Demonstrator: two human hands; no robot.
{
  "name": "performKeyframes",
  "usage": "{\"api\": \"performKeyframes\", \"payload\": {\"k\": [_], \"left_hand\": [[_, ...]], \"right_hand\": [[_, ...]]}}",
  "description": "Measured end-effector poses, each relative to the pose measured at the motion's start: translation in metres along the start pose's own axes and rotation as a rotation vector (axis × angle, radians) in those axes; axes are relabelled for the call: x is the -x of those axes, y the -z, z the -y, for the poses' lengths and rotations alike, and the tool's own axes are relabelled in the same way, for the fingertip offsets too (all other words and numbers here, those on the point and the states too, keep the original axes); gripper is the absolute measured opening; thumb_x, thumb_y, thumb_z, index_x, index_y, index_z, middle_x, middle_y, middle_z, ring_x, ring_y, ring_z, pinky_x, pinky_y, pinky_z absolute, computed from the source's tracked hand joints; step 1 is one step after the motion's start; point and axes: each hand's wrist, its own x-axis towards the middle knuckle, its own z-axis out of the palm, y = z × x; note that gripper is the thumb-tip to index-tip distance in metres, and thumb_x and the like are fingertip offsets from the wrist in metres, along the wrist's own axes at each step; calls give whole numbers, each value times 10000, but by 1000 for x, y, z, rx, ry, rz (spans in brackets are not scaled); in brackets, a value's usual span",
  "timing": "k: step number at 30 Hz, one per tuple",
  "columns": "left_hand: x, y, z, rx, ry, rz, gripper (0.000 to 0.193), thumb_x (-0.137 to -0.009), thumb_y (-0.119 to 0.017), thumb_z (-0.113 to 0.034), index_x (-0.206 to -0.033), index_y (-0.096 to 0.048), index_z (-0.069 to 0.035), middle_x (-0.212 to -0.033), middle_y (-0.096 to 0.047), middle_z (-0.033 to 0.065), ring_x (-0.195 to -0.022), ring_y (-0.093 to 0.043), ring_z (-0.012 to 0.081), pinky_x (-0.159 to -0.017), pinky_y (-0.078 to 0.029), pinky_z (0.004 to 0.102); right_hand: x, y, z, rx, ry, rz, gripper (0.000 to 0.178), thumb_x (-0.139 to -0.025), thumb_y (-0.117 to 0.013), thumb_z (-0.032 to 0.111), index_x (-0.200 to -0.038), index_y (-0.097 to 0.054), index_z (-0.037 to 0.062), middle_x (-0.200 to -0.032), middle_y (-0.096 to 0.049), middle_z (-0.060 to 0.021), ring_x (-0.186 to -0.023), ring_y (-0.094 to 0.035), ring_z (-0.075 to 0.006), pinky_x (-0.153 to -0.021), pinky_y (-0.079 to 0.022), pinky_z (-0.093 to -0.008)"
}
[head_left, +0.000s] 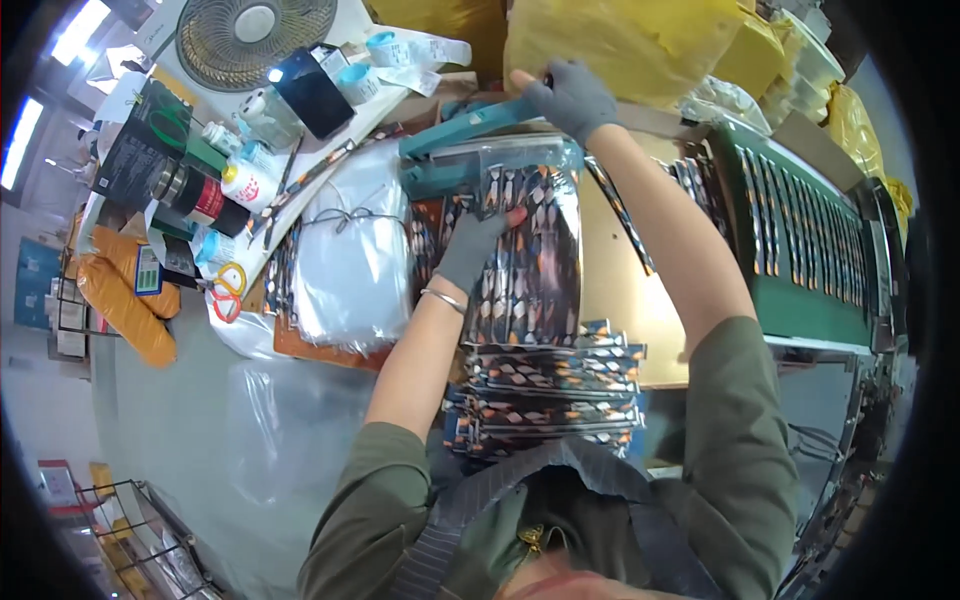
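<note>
My right hand (575,100), in a grey glove with a bare thumb tip, is wrapped round the end of the raised teal lever of a hand-operated bag sealer (465,128). Against the sealer's base lies a clear plastic bag (525,250) filled with slim dark sticks patterned in white and orange. My gloved left hand (475,245) grips this bag at its left side, thumb on top; its other fingers are mostly hidden. Nearer my body, several similar filled packs (550,395) are stacked. Left of my left hand is a pile of flat clear bags (352,260), with a dark cord across it.
At right, a green conveyor belt (800,290) carries a row of dark sticks. A fan (255,30), a black phone (313,92), a dark flask (205,200) and scissors (228,292) crowd the left side. Yellow plastic sacks (620,50) stand at the back.
</note>
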Motion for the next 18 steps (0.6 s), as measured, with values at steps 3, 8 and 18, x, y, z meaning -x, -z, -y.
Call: {"api": "performKeyframes", "payload": {"k": [3,8,18], "left_hand": [[-24,19,2,136,54,-105,474,-693,-794,-272,-1030,-652,28,-995,-642,51,-881,-573,152,-823,-429,272],[-32,15,14,-110,63,-124,464,-724,-768,-302,-1025,-649,31,-941,-635,47,-830,-562,124,-767,-430,255],[-25,15,2,-335,-52,-186,371,-758,-745,-232,-1028,-666,9,-945,-666,30,-853,-572,116,-796,-439,290]], "right_hand": [[2,25,52,57,120,12,363,-803,-601,390,-962,-596,64,-1020,-597,-151,-923,-597,-353,-779,-472,-438],[23,-34,-32,271,-12,-24,239,-817,-565,306,-860,-593,73,-863,-629,-181,-806,-611,-373,-700,-487,-448],[25,-50,-48,159,76,-93,184,-814,-526,275,-841,-572,98,-769,-633,-168,-727,-611,-385,-648,-483,-483]]}}
